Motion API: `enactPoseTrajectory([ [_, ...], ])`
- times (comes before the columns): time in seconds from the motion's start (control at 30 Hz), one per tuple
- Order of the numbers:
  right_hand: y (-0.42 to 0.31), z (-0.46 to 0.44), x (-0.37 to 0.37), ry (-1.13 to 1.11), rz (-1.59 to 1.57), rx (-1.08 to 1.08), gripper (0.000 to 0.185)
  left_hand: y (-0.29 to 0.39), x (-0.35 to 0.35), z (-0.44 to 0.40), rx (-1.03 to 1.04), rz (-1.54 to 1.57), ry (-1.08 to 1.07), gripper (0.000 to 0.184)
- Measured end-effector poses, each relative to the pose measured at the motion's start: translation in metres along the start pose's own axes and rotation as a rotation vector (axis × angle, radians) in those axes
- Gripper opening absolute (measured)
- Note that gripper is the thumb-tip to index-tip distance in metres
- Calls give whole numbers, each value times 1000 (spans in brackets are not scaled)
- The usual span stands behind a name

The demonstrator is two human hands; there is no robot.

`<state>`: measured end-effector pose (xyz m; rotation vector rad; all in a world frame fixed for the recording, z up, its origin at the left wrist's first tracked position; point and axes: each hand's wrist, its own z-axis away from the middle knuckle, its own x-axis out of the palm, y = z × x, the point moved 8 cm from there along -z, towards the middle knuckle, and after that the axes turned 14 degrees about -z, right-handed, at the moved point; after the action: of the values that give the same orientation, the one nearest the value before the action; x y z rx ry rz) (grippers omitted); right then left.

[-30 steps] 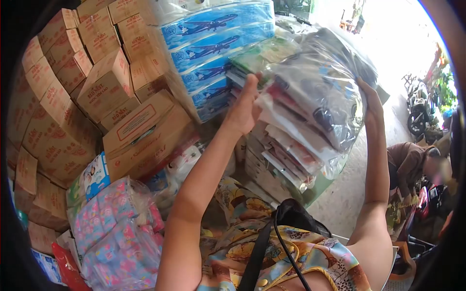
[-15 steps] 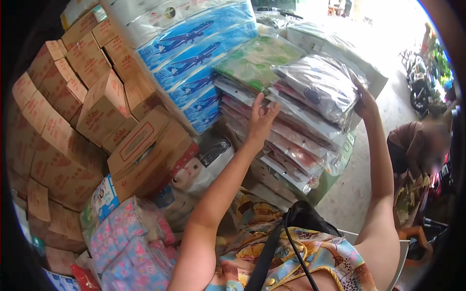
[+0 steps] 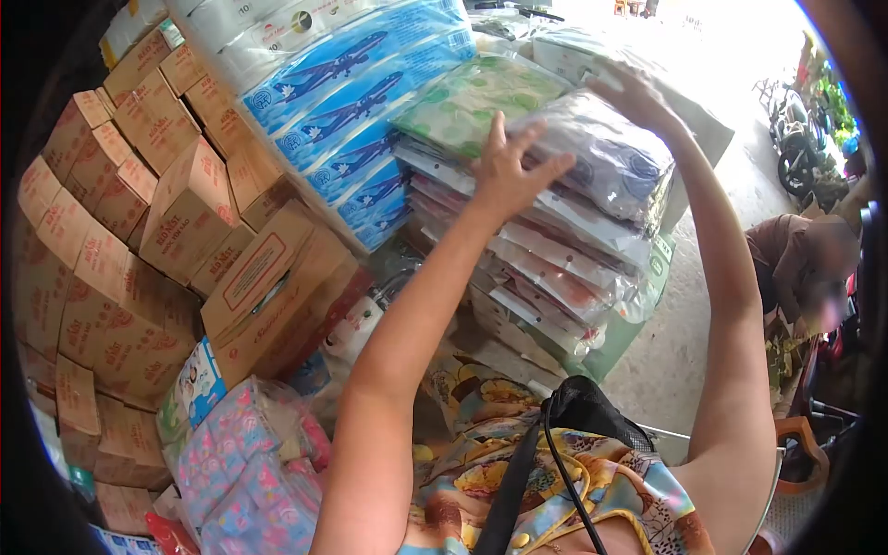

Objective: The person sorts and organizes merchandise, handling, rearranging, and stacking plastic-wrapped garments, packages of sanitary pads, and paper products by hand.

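Observation:
A grey-white folded package in clear plastic (image 3: 615, 157) lies on top of a stack of flat plastic-wrapped packets (image 3: 536, 268). My left hand (image 3: 513, 176) is open, fingers spread, over the near left edge of this package; whether it presses on it I cannot tell. At the package's far edge, my right hand (image 3: 638, 100) stretches its fingers out to the left, slightly blurred and seemingly flat. Just left of the package, a green-patterned packet (image 3: 476, 97) in clear plastic rests on the same stack.
Blue tissue packs (image 3: 338, 102) rise behind the stack on the left. Brown cardboard boxes (image 3: 139, 296) are piled at far left, with pink-and-blue packs (image 3: 245, 472) below. A person (image 3: 786, 264) bends over at right, near a parked motorbike (image 3: 794, 153).
My right hand has moved from the package's right side to its far edge. My left hand has moved slightly up and spread its fingers. The package looks turned and its plastic shifted.

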<state>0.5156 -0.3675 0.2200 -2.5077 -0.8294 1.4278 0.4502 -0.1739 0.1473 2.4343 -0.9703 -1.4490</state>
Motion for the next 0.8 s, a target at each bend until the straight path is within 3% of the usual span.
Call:
enactPoseTrajectory([
  [0.03,1,0,4,6,1,-2,51,6,4,5,47,-5,23,72],
  [0.1,20,12,51,-402,9,97,43,12,10,18,80,-20,25,71],
  [0.13,31,17,58,-408,3,105,43,15,13,26,106,-30,22,71],
  [0.2,29,27,67,-475,-17,-246,50,15,18,33,148,7,42,69],
  [0.23,34,30,70,-481,-14,-240,50,18,19,37,193,15,64,69],
  [0.3,43,34,59,-365,-104,-3,50,24,25,42,253,38,85,69],
  [0.47,46,37,66,-321,-18,153,49,12,38,50,210,-64,59,71],
  [0.53,57,25,94,-383,44,-86,41,0,43,55,152,-60,60,71],
  [0.6,16,35,87,-525,261,-328,35,-6,42,56,212,28,83,71],
  [0.67,29,28,84,-384,-10,-168,35,-7,32,58,185,-25,99,68],
  [0.7,24,34,85,-381,144,-462,35,-10,29,59,174,-27,133,68],
  [0.73,7,35,66,-402,-108,-90,37,-9,15,64,166,16,167,65],
  [0.8,64,19,76,-374,-154,-16,46,-4,-7,73,151,105,242,58],
])
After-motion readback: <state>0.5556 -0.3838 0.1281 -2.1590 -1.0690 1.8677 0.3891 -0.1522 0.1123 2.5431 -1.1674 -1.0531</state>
